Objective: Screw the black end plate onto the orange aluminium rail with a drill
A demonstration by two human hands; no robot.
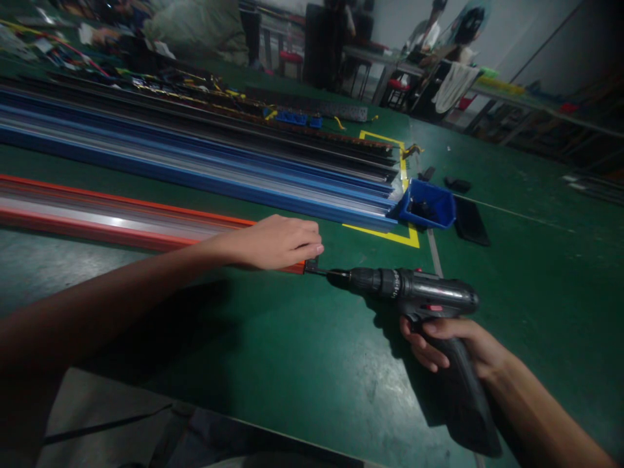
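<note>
My right hand (451, 344) is wrapped round the grip of a black cordless drill (433, 292). The drill points left, and its long thin bit reaches a small black end piece (311, 265) at the right end of an orange-edged metal profile (117, 221). Over that same end lies my left hand (283, 244), its fingers closed round the profile from above. The contact of bit and end piece is too small to make out exactly.
Behind lies a bundle of blue and black profiles (244, 179), their ends near a blue bin (429, 205) holding dark parts. A black flat object (470, 221) lies beside the bin on the green table (302, 344). People and benches are at the back.
</note>
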